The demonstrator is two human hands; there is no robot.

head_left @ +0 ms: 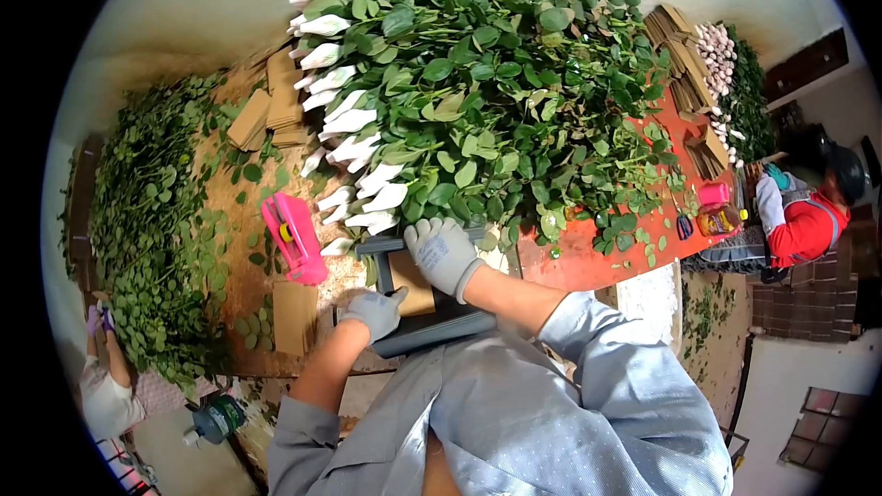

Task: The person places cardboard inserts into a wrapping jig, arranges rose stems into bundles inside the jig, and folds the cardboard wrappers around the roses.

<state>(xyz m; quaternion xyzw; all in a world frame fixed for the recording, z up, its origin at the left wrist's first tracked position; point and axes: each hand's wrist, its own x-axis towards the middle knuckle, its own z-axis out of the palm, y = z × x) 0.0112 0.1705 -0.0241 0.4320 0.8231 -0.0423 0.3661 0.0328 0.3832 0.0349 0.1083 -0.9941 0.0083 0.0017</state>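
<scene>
My left hand (374, 314), in a grey glove, is at the left side of a dark grey frame (423, 335), its fingers pressed together at the edge of a brown cardboard piece (411, 285) inside it. What those fingers grip is too small to make out. My right hand (441, 253), also gloved, lies over the upper part of the frame and cardboard, fingers spread. Just above is a large pile of leafy stems (514, 83), with white-wrapped heads (354, 119) facing left.
A pink tool (294, 239) and cardboard sheets (294, 317) lie left. More cardboard (680, 55), scissors (684, 226) and a bottle (721, 219) are right. A person in red (799, 230) is at right, another person (108, 381) at lower left. Greenery (152, 211) covers the left side.
</scene>
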